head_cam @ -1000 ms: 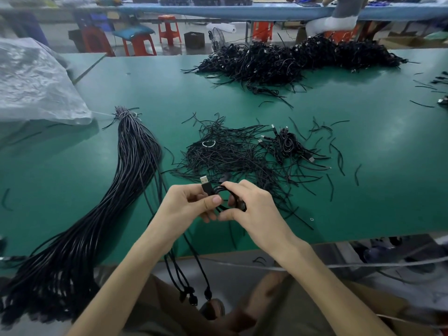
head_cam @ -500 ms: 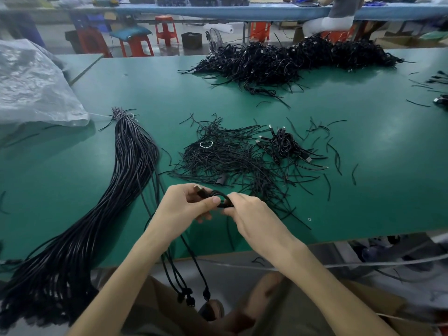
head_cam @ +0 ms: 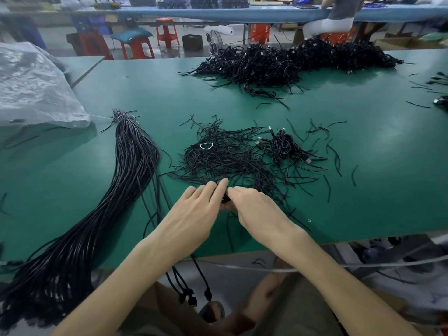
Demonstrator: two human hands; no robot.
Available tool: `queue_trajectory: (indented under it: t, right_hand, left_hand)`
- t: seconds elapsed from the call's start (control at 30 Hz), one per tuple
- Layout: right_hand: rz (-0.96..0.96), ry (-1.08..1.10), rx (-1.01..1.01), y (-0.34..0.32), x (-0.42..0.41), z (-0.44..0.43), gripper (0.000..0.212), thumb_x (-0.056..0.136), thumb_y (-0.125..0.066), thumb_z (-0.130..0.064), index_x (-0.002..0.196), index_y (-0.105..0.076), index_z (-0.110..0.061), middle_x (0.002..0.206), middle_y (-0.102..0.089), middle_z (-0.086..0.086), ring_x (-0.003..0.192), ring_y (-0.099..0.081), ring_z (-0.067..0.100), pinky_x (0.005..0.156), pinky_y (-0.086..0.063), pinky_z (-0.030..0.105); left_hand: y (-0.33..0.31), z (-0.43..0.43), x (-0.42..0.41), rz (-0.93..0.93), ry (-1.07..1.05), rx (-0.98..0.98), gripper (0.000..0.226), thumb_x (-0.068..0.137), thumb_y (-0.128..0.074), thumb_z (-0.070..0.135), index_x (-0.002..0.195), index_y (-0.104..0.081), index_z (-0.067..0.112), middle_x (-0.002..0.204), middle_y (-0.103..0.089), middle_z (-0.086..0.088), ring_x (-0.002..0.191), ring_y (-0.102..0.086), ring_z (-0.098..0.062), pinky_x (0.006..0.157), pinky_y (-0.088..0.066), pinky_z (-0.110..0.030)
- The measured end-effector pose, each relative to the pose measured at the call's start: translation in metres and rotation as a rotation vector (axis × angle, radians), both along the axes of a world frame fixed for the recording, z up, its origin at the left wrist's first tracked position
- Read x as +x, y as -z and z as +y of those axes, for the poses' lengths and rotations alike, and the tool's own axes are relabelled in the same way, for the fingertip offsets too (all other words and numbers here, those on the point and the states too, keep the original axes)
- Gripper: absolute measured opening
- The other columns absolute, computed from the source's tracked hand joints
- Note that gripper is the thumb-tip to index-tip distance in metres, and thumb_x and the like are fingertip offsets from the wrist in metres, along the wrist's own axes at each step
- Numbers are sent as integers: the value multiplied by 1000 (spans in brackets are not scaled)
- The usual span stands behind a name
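Cable (head_cam: 225,199) shows only as a small black piece in the gap between the two hands, low over the near part of the green worktop (head_cam: 363,190) and at the near edge of a loose scatter of thin black strands (head_cam: 225,158). The rest of it is hidden under the fingers. The right hand (head_cam: 257,212) lies knuckles up, its fingers curled down round the cable and gripping it. The left hand (head_cam: 194,214) lies back up with its fingers fairly straight over the cable. Its thumb is hidden, so I cannot tell whether it pinches the cable or only rests on it. Below the left wrist a few black leads (head_cam: 194,282) hang over the worktop's near edge and end in plugs. Left of the hands a thick bundle (head_cam: 126,190) of long black cables runs from a tied end further back to the near left corner, where it spills over the edge. Just right of the strands sits a small heap (head_cam: 283,146) of coiled cables with metal plugs, and a small white ring (head_cam: 206,146) lies on the strands. Well beyond, near the far edge, stretches a big pile (head_cam: 291,61) of black cables. A clear plastic bag (head_cam: 31,86) lies at the far left, and red stools (head_cam: 167,30) stand on the floor behind.
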State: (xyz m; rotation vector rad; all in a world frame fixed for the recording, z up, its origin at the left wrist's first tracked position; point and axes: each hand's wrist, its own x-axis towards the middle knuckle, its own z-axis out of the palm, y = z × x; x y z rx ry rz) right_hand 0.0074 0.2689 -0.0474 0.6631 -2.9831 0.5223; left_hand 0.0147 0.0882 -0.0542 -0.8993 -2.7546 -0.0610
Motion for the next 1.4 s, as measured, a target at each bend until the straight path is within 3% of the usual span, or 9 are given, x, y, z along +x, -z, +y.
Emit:
queue_trajectory:
  t: [0.1,0.27,0.43,0.53,0.67,0.77,0.93,1.2,1.4]
  right_hand:
    - [-100,-13,-78,2,2,1,26,99,-41,6,107,-56,-13,104,-66,4,92,-67,26,77,-56,45]
    - [-82,-36,-75,13,7,1,19,103,-46,-1,97,-50,-19,101,-63,-2,93,-67,22,75,-55,45]
    - [98,-75,-73,13,3,-5,7,106,-50,-14,110,-55,-14,102,-58,-1,89,-64,21,71,-53,38]
    - [210,-51,-23,8,-6,-4,29,103,-57,-30,126,-55,-13,114,-61,0,105,-59,18,88,-49,33]
    - [276,246,-54,2,-21,15,64,93,-64,-39,145,-42,-7,127,-58,7,116,-56,19,104,-45,35]
    - [226,446,-211,5,-36,36,53,94,-69,-31,136,-48,-6,125,-57,9,114,-53,21,100,-46,33]
    - [128,561,-137,23,-58,45,31,99,-65,-30,119,-61,-7,121,-59,11,111,-52,25,93,-44,34]
    - [168,556,-110,25,-73,47,15,98,-66,-25,99,-65,-10,102,-66,6,99,-55,23,88,-46,36]
    - [165,440,41,20,-78,50,22,103,-58,-27,106,-66,-7,107,-66,9,106,-54,25,93,-46,36]
  left_hand:
    - [5,-1,0,-113,-43,78,74,84,-51,-9,153,-33,10,107,-45,2,80,-43,-15,70,-30,-23]
    - [10,-5,0,-275,-68,94,7,107,-41,15,109,-45,21,91,-39,9,66,-37,-11,61,-29,-26]
    - [11,-10,-2,-208,-91,154,19,107,-44,16,92,-34,22,83,-35,8,60,-33,-12,58,-24,-28]
    - [11,-12,-8,-200,-133,250,21,107,-34,22,87,-29,23,78,-35,8,56,-35,-11,57,-24,-33]
    - [14,-25,-26,-305,-355,572,39,108,-18,42,85,-40,19,78,-55,-3,69,-54,-23,63,-44,-46]
    - [18,-26,-39,-346,-407,740,39,110,-21,46,82,-42,28,79,-56,5,72,-52,-15,63,-39,-34]
    - [28,-4,-47,-394,-369,809,39,111,-23,43,82,-44,26,76,-51,5,69,-47,-13,62,-36,-30]
    - [38,-6,-49,-408,-310,911,41,112,-26,35,83,-47,16,71,-40,2,63,-36,-16,63,-34,-36]
    - [41,-6,-49,-406,-316,896,42,112,-25,37,84,-47,16,70,-40,2,62,-36,-16,62,-34,-37]
